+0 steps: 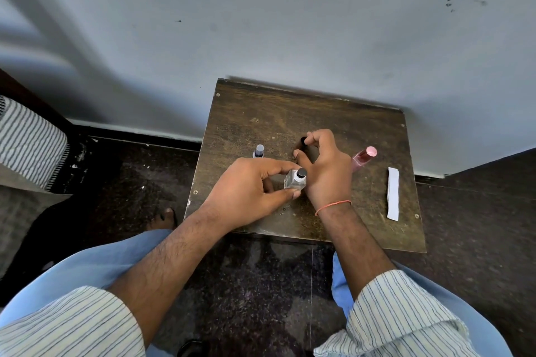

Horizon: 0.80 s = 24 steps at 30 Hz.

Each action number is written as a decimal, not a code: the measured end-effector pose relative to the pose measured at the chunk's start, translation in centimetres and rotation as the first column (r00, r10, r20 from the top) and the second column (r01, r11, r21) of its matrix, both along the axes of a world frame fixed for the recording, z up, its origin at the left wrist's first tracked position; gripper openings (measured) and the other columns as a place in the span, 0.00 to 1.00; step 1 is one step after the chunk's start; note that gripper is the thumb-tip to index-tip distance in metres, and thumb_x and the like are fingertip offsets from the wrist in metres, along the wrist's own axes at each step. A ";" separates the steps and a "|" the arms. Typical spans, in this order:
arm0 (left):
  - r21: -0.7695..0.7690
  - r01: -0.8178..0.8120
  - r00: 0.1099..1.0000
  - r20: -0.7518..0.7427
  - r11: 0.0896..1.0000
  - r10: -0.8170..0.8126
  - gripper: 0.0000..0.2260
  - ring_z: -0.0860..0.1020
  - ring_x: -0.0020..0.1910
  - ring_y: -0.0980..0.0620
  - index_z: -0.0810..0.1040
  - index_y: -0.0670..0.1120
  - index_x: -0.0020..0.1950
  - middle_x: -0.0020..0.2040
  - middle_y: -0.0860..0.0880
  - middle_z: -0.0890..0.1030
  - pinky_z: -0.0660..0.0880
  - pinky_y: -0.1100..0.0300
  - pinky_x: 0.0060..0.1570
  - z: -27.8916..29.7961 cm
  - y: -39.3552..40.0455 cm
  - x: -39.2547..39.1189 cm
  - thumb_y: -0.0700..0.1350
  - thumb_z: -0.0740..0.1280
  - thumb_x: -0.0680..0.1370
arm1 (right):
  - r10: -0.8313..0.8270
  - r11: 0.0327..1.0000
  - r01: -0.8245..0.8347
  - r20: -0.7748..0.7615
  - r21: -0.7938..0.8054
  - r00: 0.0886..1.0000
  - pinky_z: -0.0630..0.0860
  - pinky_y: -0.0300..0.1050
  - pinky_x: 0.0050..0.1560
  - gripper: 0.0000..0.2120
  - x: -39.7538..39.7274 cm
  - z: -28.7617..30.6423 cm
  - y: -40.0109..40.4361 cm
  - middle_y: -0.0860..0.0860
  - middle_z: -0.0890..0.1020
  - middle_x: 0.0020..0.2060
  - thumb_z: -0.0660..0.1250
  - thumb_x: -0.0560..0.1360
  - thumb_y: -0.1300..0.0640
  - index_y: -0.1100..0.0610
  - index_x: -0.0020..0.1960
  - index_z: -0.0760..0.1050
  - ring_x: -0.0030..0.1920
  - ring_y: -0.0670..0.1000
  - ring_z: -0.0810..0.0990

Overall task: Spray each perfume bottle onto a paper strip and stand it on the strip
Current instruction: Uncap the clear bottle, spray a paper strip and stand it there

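Note:
A small clear glass perfume bottle [295, 180] with a dark sprayer top sits at the middle of the small wooden table [255, 119]; my left hand [249, 191] grips it between fingers and thumb. Just beyond it, my right hand [324, 165] pinches a dark bottle [303, 144], mostly hidden by its fingers. A third bottle with a dark cap [258, 151] stands to the left, partly behind my left hand. A pink bottle [364, 157] stands to the right. A white paper strip [393, 193] lies flat near the table's right edge.
The table stands against a pale wall [290, 23], with dark speckled floor [130, 171] on both sides. A striped cushion [29, 145] is at far left. My knees in blue trousers and a bare foot [164, 219] are below the table's near edge.

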<state>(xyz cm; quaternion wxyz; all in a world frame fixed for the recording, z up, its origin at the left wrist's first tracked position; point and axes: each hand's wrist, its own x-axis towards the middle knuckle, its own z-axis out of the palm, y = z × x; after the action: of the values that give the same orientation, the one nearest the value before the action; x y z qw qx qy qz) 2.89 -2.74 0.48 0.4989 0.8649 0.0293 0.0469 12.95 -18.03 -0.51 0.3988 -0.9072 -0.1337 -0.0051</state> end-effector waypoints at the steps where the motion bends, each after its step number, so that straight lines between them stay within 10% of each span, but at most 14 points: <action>1: -0.014 -0.004 1.000 0.013 1.000 0.004 0.17 0.86 0.37 0.55 0.87 0.62 0.63 0.46 0.60 0.89 0.83 0.54 0.43 0.1 -0.1 0.0 0.50 0.81 0.75 | 0.015 1.000 -0.015 0.029 -0.018 0.999 0.81 0.56 0.56 0.12 -0.4 0.2 -0.4 0.46 0.84 0.45 0.76 0.77 0.63 0.55 0.56 0.76 0.47 0.56 0.87; 11: -0.073 -0.086 0.996 0.000 0.994 0.087 0.17 0.81 0.29 0.58 0.87 0.57 0.63 0.34 0.66 0.84 0.74 0.68 0.34 -0.7 -2.5 1.1 0.48 0.82 0.76 | 0.019 0.979 -0.014 0.021 -0.201 1.000 0.81 0.50 0.47 0.10 -3.9 3.3 -8.3 0.47 0.89 0.47 0.78 0.78 0.54 0.48 0.56 0.80 0.35 0.52 0.86; 24: 0.074 -0.100 0.990 -0.093 0.992 0.106 0.16 0.75 0.24 0.62 0.84 0.62 0.64 0.30 0.67 0.81 0.69 0.72 0.29 -2.5 -4.6 3.1 0.50 0.79 0.78 | -0.289 0.888 0.206 -0.151 -0.411 0.945 0.77 0.51 0.54 0.13 1.2 3.3 -17.4 0.46 0.82 0.46 0.81 0.73 0.42 0.44 0.45 0.77 0.48 0.51 0.80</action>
<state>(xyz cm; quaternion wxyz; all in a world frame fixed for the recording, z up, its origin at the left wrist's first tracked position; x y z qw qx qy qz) 5.99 -7.34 -1.97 0.4635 0.8802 0.0965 0.0317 14.18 -35.45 2.83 0.2182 -0.9733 0.0279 0.0656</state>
